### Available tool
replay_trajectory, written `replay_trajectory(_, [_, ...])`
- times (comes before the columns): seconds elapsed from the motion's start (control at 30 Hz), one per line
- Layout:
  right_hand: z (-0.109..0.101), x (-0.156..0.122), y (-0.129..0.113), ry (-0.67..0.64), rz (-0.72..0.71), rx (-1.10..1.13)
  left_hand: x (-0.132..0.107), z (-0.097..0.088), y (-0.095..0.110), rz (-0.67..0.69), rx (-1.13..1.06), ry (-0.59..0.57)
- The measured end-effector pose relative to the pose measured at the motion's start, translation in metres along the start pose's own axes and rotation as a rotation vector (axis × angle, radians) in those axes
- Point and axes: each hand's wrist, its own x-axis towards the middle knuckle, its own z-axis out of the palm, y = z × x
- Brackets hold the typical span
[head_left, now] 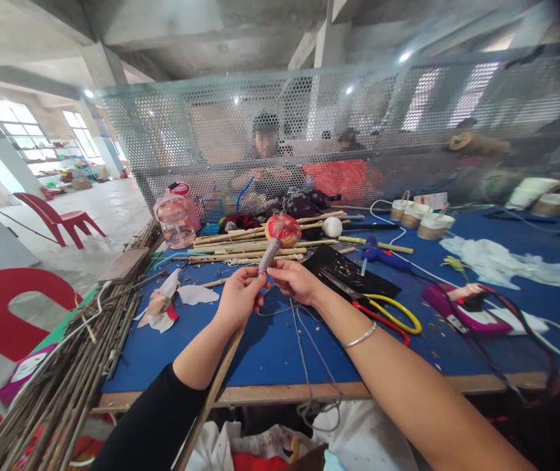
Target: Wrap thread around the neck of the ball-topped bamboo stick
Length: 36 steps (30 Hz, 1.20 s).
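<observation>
My left hand [239,297] is closed around a long thin stick [221,373] that slants up to a red, cloth-covered ball head [283,229]. Grey thread is wound round the neck just under the ball. My right hand [294,280] pinches that thread at the stick, its fingers closed, a silver bangle on the wrist. A loose length of grey thread [304,353] trails from the hands over the blue table [280,353] and off its front edge.
Scissors with red and yellow handles [388,315] lie right of my hands. Bamboo sticks [260,245], a white ball [332,226], a blue glue gun [381,255], paper cups and white cloth sit further back. A stick bundle [78,366] lies left. Two people sit behind the mesh screen.
</observation>
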Motion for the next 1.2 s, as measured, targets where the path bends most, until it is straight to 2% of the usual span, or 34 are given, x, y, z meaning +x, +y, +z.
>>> replay_trajectory(0.17, [-0.001,-0.001,-0.002,-0.008,-0.043,0.07,-0.002,0.002,0.008,-0.002,-0.15,-0.115])
replay_trajectory(0.3, [0.004,-0.004,-0.004,0.054,-0.091,0.043,-0.002,0.001,0.008,-0.106,-0.161,-0.188])
replay_trajectory(0.37, [0.007,-0.004,-0.004,0.083,-0.085,-0.003,-0.003,0.001,0.005,-0.127,-0.046,-0.127])
replay_trajectory(0.47, [0.009,-0.003,-0.001,0.115,-0.062,-0.05,-0.005,0.001,0.001,0.015,0.188,0.069])
replay_trajectory(0.53, [0.01,-0.001,0.001,0.125,-0.065,-0.068,-0.005,0.001,0.0,0.094,0.289,0.134])
replay_trajectory(0.7, [0.005,0.0,0.001,0.072,-0.075,-0.114,-0.002,-0.003,0.003,0.056,0.2,0.121])
replay_trajectory(0.8, [0.002,-0.002,-0.003,0.087,-0.072,-0.13,0.001,-0.006,0.005,0.051,0.122,0.119])
replay_trajectory(0.93, [0.002,-0.007,-0.011,0.069,-0.03,0.005,0.003,-0.006,0.006,0.031,0.097,0.073])
replay_trajectory(1.03, [0.004,-0.009,-0.014,0.08,-0.048,0.121,0.002,-0.004,0.007,0.031,0.091,0.061])
replay_trajectory(1.2, [0.01,-0.009,-0.011,0.06,-0.016,0.076,0.002,-0.006,0.008,0.043,0.088,0.094])
